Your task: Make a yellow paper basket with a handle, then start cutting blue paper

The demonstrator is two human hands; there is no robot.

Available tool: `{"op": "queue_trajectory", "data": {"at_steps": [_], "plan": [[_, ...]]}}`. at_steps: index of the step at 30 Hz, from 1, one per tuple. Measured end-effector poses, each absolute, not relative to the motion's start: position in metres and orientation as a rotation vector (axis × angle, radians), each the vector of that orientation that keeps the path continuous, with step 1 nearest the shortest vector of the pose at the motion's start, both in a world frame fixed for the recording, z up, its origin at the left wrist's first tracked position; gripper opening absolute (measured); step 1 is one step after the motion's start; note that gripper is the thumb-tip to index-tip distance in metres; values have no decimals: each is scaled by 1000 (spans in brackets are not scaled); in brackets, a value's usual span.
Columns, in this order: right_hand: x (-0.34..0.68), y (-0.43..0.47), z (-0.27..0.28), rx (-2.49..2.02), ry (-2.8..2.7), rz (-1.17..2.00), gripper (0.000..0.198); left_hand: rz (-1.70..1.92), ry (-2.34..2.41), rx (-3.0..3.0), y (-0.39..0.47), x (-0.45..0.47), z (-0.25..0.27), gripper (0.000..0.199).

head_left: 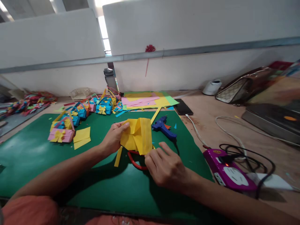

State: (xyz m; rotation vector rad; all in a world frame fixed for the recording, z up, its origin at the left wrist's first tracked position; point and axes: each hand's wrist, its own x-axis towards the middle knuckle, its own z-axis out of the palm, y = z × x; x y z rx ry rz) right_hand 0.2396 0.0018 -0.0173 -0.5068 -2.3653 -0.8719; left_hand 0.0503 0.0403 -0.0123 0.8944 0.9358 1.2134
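Note:
A folded sheet of yellow paper (137, 136) is held up over the green mat, its creases standing partly open. My left hand (116, 134) grips its left edge, thumb on top. At its lower right corner my right hand (165, 164) pinches the paper, with the index finger lifted. Beneath the paper, red-handled scissors (137, 164) lie on the mat, their blades hidden. A yellow paper strip (118, 157) rests beside them. Just behind my right hand is a blue glue gun (164, 127). A yellow paper piece (82, 137) lies to the left.
Several small paper baskets with bows (61, 135) line the mat's back left. Stacked coloured sheets (150, 100) and a phone (183, 107) lie behind. A grey bottle (110, 79) stands near the wall. At right sits a purple power strip (231, 173) with tangled cables.

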Motion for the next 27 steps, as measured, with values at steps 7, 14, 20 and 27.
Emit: {"op": "queue_trajectory", "data": {"at_steps": [7,14,20,27], "plan": [[236,10,-30,-553,-2494,-801,27,1288,1062,1221,45,41,-13,36],[247,51,-7,-1515,-2530,-748,26,1335,1072,1315,33,35,-13,36],[249,76,-22,-1855,-2476,-554,32,1195,1022,1393,12,32,-18,41],[241,84,-24,-2026,-2445,-300,39,1085,827,1116,20,25,-36,36]]}}
